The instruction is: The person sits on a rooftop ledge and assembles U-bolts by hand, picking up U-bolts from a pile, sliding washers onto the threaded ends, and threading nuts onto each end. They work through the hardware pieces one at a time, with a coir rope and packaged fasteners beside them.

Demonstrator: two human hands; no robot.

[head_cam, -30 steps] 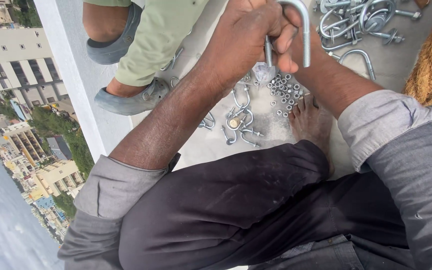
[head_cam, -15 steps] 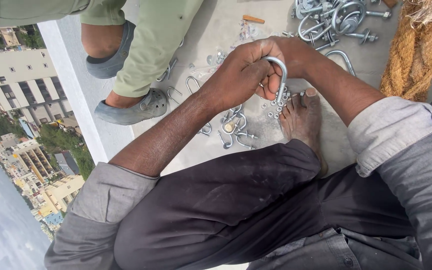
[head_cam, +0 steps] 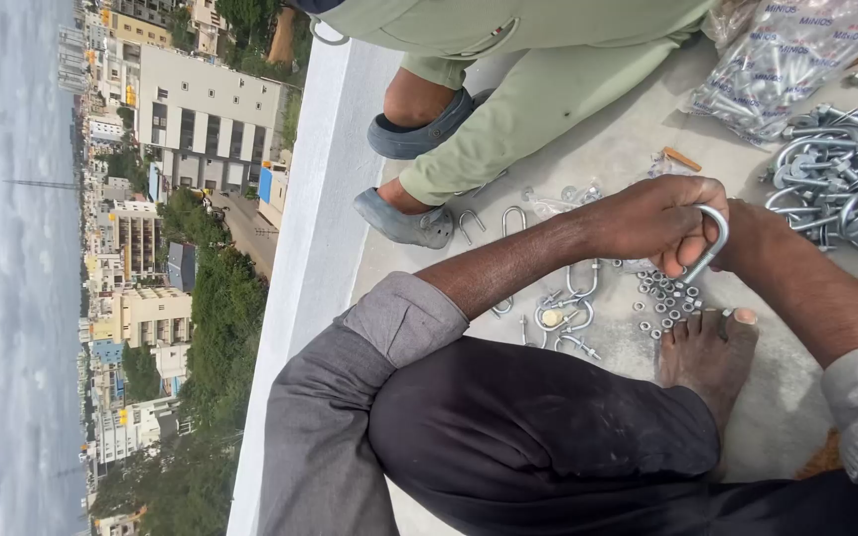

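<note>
Both hands have come down and drawn toward the right since the last look, and the view has swung so that more of the drop beside the ledge shows. That puts the work right over the loose hardware now, which reads to me as the fitting stage still under way rather than finished.

Going from the left: far off to the left of the hands, past the white parapet edge [head_cam: 295, 298], the street and buildings lie well below. Up and to the left of the hands squats another person in pale green trousers [head_cam: 508, 119] and grey slip-on shoes [head_cam: 404, 223]. The left hand [head_cam: 657, 223] is clenched around the straight legs of a silver U-shaped steel bolt [head_cam: 712, 243], whose bend pokes out just to the right of the knuckles. Directly below the hands a scatter of small silver nuts [head_cam: 662, 303] lies on the grey concrete, touching nothing but the slab, beside a bare foot [head_cam: 707, 357]. Up and to the right sits a tangled heap of more U-bolts [head_cam: 841, 189], and above it a clear plastic bag of hardware [head_cam: 796, 60].

The right hand is almost wholly hidden behind the left; only the forearm [head_cam: 806, 288] shows, so I cannot tell what it grips. Whether a nut is already on the thread is also covered by fingers.
</note>
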